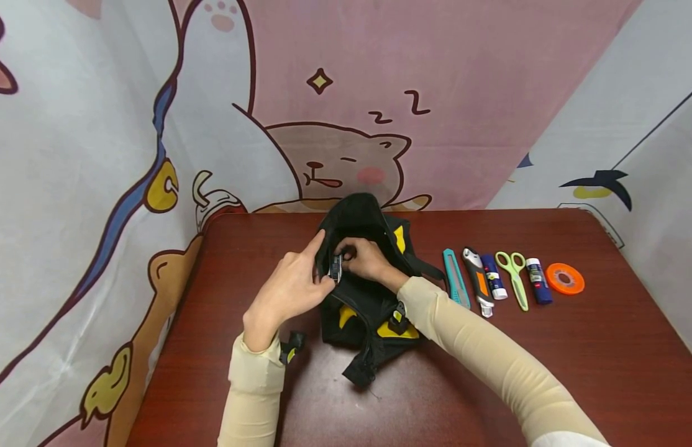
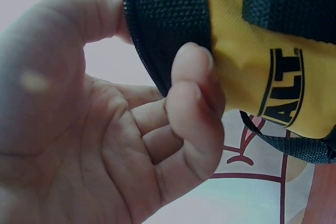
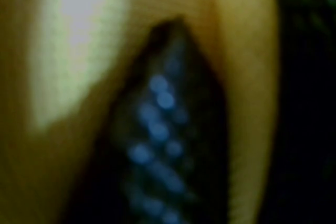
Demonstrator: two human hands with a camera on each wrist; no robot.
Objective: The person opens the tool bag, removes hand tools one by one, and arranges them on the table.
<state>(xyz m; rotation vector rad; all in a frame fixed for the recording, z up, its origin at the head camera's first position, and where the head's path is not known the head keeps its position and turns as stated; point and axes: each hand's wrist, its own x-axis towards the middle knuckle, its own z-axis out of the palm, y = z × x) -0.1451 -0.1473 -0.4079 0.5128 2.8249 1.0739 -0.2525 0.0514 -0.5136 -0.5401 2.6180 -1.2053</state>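
Observation:
A black and yellow tool bag (image 1: 354, 298) stands unzipped on the table. My left hand (image 1: 292, 282) grips its left rim; in the left wrist view, the fingers (image 2: 191, 124) curl against the bag's outside, beside a zipper edge (image 2: 144, 51) and yellow cloth with black lettering (image 2: 286, 85). Inside the bag's mouth, my right hand (image 1: 368, 259) has its fingers bent at a small black and silver object (image 1: 336, 268), its kind unclear and partly hidden. The right wrist view is dark and blurred, showing black woven cloth (image 3: 163, 129) close up.
Right of the bag lie a teal cutter (image 1: 456, 279), a grey and orange utility knife (image 1: 478, 282), two glue sticks (image 1: 494, 276), green scissors (image 1: 512, 276) and an orange tape roll (image 1: 565, 279). A strap (image 1: 359, 366) hangs toward the front. A printed cloth (image 1: 463, 124) backs the table.

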